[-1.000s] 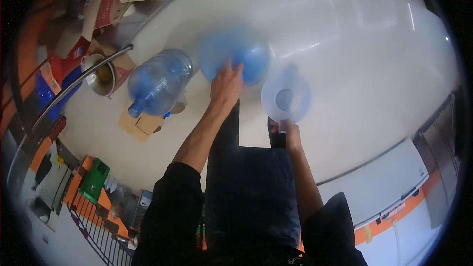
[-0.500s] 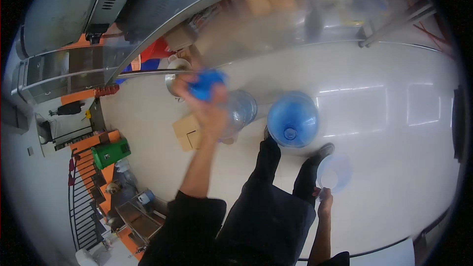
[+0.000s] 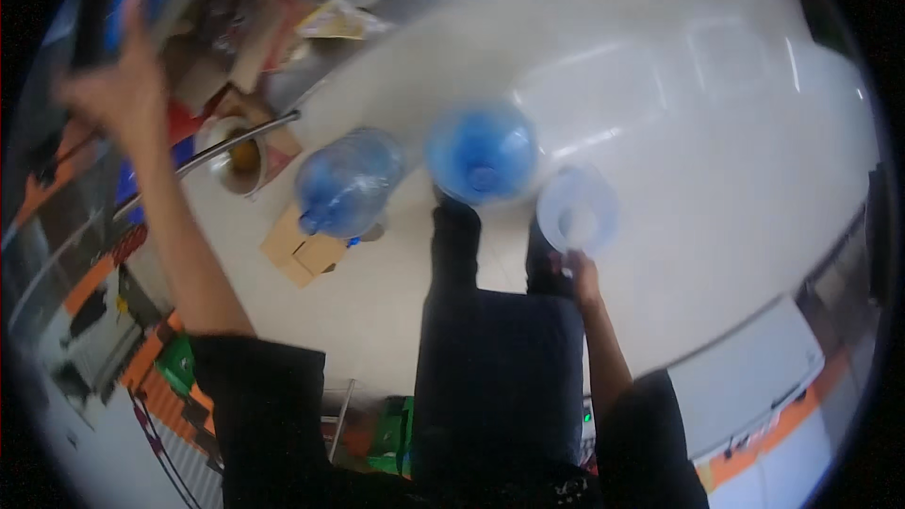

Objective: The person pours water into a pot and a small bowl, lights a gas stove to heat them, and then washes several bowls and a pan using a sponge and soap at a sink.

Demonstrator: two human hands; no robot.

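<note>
Here's the translucent jug (image 3: 603, 210), front and centre-right, mouth up, a pale round patch low inside; whether that's liquid, I can't tell. The right hand (image 3: 582, 276) has it by the handle, fingers curled closed. Just left and farther off stands a big blue bottle (image 3: 482, 143), upright, its neck facing up, contents unclear. Left again, a second clear-blue bottle (image 3: 351, 181) lies on its side, neck pointing near-left, partly covering a cardboard piece (image 3: 302, 250). Beyond that, a metal pot (image 3: 223, 175) shows something yellowish-brown (image 3: 247, 154) inside, and a metal rail (image 3: 273, 123) cuts right across the view of it.

Out at far left, the left hand (image 3: 121, 94) is a blur, thumb and finger spread wide, beside a smeared blue object (image 3: 121, 19); contact I can't make out. A yellow-marked packet (image 3: 337, 21) lies at far left, a white appliance (image 3: 754, 372) sits near right.
</note>
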